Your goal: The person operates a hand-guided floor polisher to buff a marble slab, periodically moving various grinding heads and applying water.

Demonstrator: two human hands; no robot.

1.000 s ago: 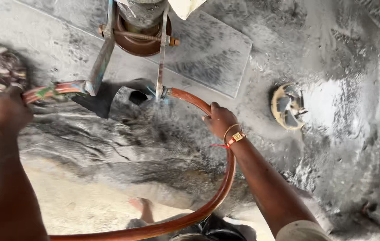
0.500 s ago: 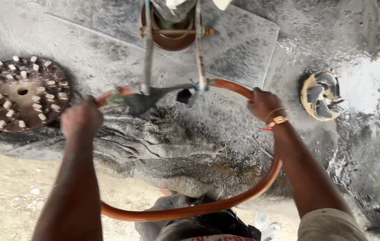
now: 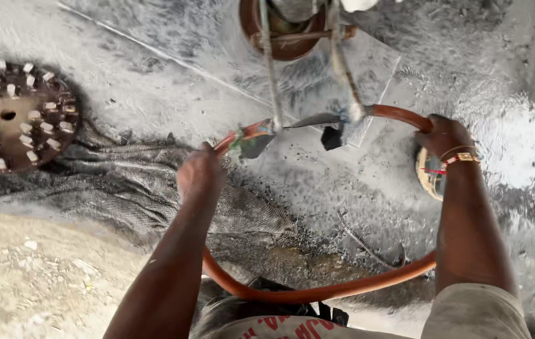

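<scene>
- Compared with half a second ago, shifted to the right: the right hand now over the round yellowish fan-like part, which lay clear and apart beside it before and is now half hidden behind the wrist.
- Also moved rightward in the view — the machine at the top edge, with its two thin metal struts coming down to the hoop.
- Nearly unchanged: the brown disc with pale square blocks, at the left on the wet grey stone floor, only a little nearer to the frame edge.
- Judged from this: probably a sideways swing of the machine over the stone, steered by both hands through the hoop, no grip let go.
- Wrapped tight around the orange hoop handle on its left side — the left hand, fingers closed, seen from the back.
- Closed likewise on the upper right bend of the same hoop, the right hand, with a gold bracelet and red thread at the wrist.
- Running from the machine struts around both arms and close before the body, this hoop; below it a dark wet sackcloth and a twisted wire on the floor.
- No package and no sign to see; only red printed letters on the pale shirt at the bottom edge, cut off and partly hidden.
</scene>
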